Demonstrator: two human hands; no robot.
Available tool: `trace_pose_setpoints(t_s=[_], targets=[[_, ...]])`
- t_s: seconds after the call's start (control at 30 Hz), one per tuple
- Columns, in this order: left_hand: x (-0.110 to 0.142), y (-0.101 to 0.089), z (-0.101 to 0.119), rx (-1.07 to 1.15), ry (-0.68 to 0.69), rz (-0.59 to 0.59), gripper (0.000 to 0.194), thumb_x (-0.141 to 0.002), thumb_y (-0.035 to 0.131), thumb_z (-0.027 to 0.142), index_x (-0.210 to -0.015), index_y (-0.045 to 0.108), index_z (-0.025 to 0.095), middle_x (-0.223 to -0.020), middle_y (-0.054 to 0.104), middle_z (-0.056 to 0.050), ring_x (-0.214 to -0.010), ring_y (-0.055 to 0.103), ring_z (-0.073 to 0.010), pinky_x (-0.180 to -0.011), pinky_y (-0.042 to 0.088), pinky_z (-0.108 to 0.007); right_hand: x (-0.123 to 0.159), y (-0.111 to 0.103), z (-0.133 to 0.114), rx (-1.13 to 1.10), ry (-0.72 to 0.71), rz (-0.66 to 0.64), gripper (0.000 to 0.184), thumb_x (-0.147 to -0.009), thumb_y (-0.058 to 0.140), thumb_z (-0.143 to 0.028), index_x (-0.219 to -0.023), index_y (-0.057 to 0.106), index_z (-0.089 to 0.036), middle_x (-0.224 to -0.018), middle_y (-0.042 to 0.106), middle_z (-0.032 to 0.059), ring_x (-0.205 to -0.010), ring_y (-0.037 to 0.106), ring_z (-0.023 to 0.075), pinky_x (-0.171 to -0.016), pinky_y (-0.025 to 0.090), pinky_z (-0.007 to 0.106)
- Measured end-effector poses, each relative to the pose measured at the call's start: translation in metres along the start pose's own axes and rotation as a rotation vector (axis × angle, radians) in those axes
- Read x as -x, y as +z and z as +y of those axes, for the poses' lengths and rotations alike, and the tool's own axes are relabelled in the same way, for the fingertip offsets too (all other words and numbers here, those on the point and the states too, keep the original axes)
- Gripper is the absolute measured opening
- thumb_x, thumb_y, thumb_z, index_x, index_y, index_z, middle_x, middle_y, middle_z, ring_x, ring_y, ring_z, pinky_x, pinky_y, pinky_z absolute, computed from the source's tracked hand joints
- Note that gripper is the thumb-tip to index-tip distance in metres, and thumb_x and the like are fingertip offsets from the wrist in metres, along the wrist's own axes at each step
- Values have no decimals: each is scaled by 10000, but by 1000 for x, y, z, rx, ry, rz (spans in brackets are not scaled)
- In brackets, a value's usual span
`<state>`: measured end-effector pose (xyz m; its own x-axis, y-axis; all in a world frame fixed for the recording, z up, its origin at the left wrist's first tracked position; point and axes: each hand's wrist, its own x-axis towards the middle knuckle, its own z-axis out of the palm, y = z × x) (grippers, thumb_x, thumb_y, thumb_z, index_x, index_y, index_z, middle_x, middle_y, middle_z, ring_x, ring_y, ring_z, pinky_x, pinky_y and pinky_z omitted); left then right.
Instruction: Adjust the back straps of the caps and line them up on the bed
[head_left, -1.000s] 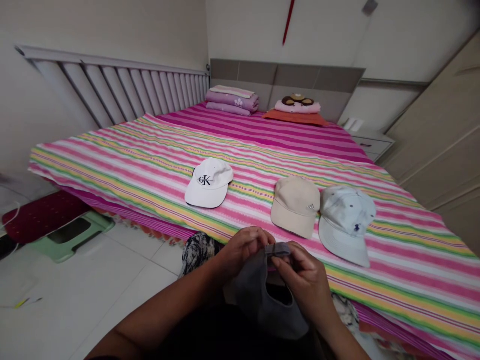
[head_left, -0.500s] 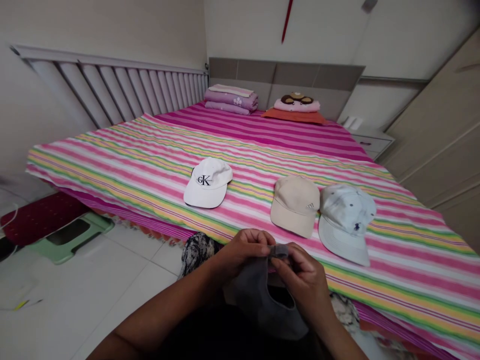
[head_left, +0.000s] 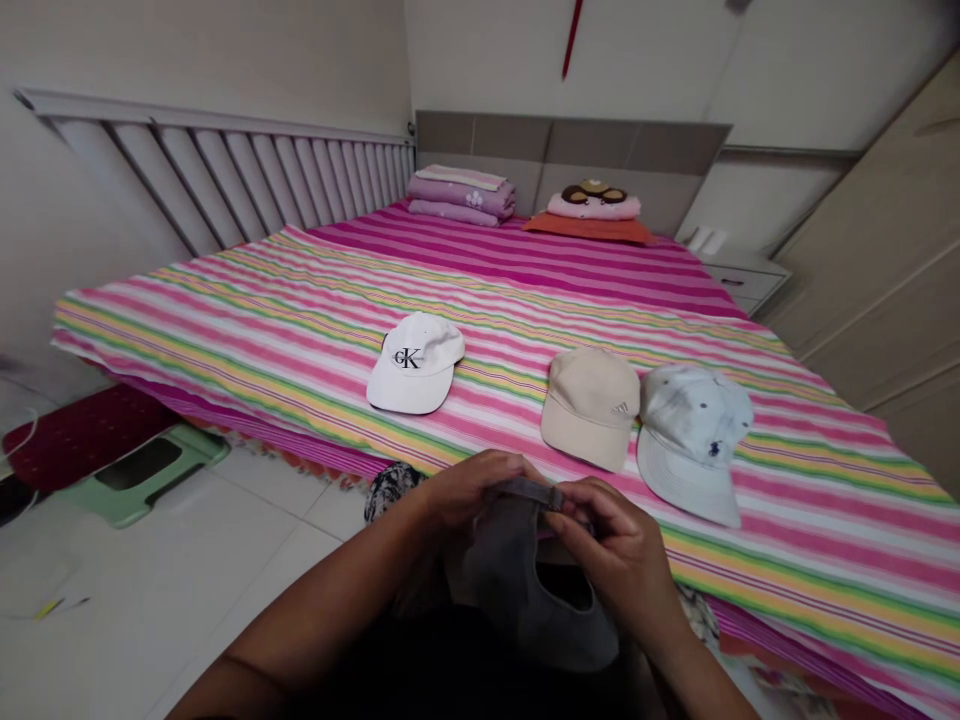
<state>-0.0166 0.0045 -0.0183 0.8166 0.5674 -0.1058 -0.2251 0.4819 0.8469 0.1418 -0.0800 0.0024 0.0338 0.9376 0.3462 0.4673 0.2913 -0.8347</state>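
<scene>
A dark grey baseball cap (head_left: 517, 585) is held over my lap, its back opening facing up toward me. My left hand (head_left: 480, 490) is closed on the cap's back strap (head_left: 525, 489) from the left. From the right, my right hand (head_left: 619, 535) pinches the strap near its small buckle, thumb and fingers together. Beyond my hands on the bed lie a beige cap (head_left: 590, 405) and, touching its right side, a pale blue cap (head_left: 697, 440). A white cap (head_left: 416, 362) with black letters sits apart, farther left.
The bed's striped cover (head_left: 247, 330) spreads in front of me. Folded purple bedding (head_left: 461, 198) and a pink folded item (head_left: 592, 207) rest by the headboard (head_left: 637, 160). A green stool (head_left: 150, 475) stands on the floor at left, and a nightstand (head_left: 739, 275) at far right.
My left hand has shifted slightly left along the strap, and more of the strap now shows stretched between my hands. The caps on the bed stay where they were.
</scene>
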Motion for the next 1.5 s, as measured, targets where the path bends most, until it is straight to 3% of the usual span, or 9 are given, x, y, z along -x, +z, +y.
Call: trace_pose_setpoints(t_s=[0.1, 0.2, 0.4, 0.63, 0.73, 1.0, 1.13, 1.23, 1.5], targets=[[1, -2, 0, -49, -109, -13, 307, -647, 658, 393, -660, 588, 94, -506, 502, 14, -410, 393, -53, -427, 280, -193, -2, -2, -5, -157, 173, -116, 145, -699, 633, -284, -807, 607, -191, -625, 547, -11, -564, 496, 118, -508, 404, 218], [1, -3, -2, 16, -105, 6, 217, -618, 691, 289, -669, 595, 101, -545, 546, -3, -460, 467, -74, -475, 340, -200, -3, -4, -8, -471, 372, -235, 217, -684, 646, -297, -854, 566, -190, -662, 553, -18, -560, 509, 97, -504, 415, 199], [1, 5, 2, 22, -36, -52, 321, -575, 723, 298, -809, 623, 102, -677, 631, -54, -551, 559, -113, -557, 422, -234, -7, -2, -9, -749, 482, -214, 264, -643, 694, -280, -795, 494, -198, -631, 524, -52, -498, 493, 62, -490, 414, 178], [8, 23, 13, -828, 385, 155, 248, -597, 698, 260, -790, 612, 129, -675, 620, -11, -611, 534, -93, -561, 391, -190, -8, -1, -10, -701, 474, -97, 278, -623, 716, -262, -793, 506, -194, -618, 504, -61, -474, 434, 44, -424, 357, 139], [10, 24, 14, -984, 493, 181, 208, -619, 667, 270, -762, 614, 128, -665, 622, -15, -579, 523, -86, -530, 382, -181, -7, -2, -10, -695, 454, -62, 283, -604, 733, -249, -779, 520, -185, -626, 529, -48, -494, 459, 51, -447, 376, 147], [10, 23, 15, -748, 412, 165, 228, -599, 688, 246, -746, 573, 115, -612, 569, 6, -536, 482, -63, -509, 376, -172, -11, -4, -8, -795, 481, -66, 293, -592, 753, -228, -767, 521, -190, -580, 550, -60, -462, 466, 48, -438, 343, 148], [5, 17, 23, -454, 300, 94, 260, -586, 714, 228, -754, 548, 117, -648, 580, 1, -572, 537, -72, -536, 405, -176, -16, -16, -1, -789, 576, -312, 255, -691, 673, -355, -843, 577, -175, -587, 586, -21, -515, 531, 92, -494, 389, 191], [2, 11, 33, -310, 242, 77, 285, -560, 742, 222, -738, 546, 116, -610, 570, 14, -526, 538, -67, -504, 407, -169, -17, -25, 6, -764, 626, -498, 266, -683, 672, -388, -730, 602, -136, -565, 585, 1, -506, 527, 100, -492, 380, 201], [-1, -10, 50, -108, -20, -63, 409, -590, 732, 335, -904, 633, 92, -746, 646, -65, -603, 582, -101, -565, 430, -193, -20, -30, 2, -930, 549, -183, 213, -581, 747, -316, -676, 617, -176, -579, 627, 1, -493, 549, 112, -499, 424, 220]])
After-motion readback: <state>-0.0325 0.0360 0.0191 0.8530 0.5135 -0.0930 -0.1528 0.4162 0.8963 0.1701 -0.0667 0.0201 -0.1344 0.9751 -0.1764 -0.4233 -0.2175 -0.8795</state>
